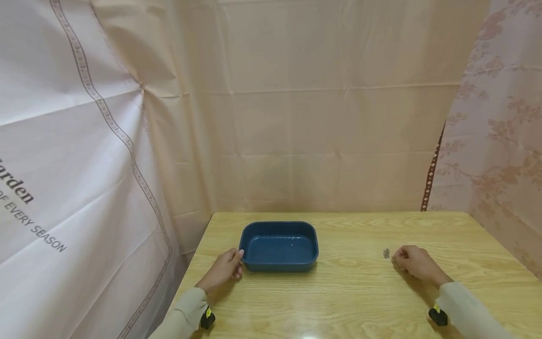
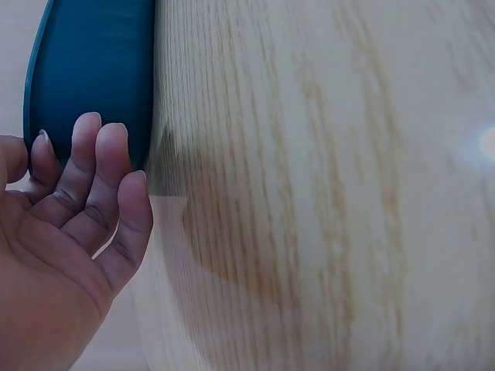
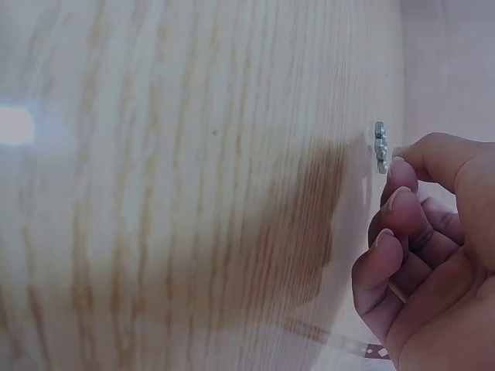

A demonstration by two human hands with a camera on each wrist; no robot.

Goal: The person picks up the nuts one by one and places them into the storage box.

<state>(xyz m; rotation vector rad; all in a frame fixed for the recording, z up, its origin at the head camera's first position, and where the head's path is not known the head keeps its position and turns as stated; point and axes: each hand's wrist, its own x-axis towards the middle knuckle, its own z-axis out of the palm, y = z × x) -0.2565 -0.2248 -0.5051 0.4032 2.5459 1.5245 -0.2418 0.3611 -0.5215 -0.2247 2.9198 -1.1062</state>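
A dark blue rectangular baking dish (image 1: 279, 266) stands left of centre on the wooden table. My left hand (image 1: 226, 266) holds its near left corner, thumb at the rim and curled fingers (image 2: 112, 151) against the outside wall. Inside the dish lie a few tiny metal pieces (image 1: 292, 245). To the right, a small cluster of silvery metal nuts (image 3: 380, 147) lies on the table. My right hand (image 1: 415, 261) is just right of these nuts, thumb and index fingertips together, other fingers curled. I cannot tell whether a nut is between the fingertips.
The light wood-grain table (image 1: 338, 301) extends between the dish and the nuts. Beige cloth (image 1: 317, 117) hangs behind its far edge. Printed white cloth (image 1: 84, 188) hangs at the left, and flowered cloth (image 1: 508, 141) at the right.
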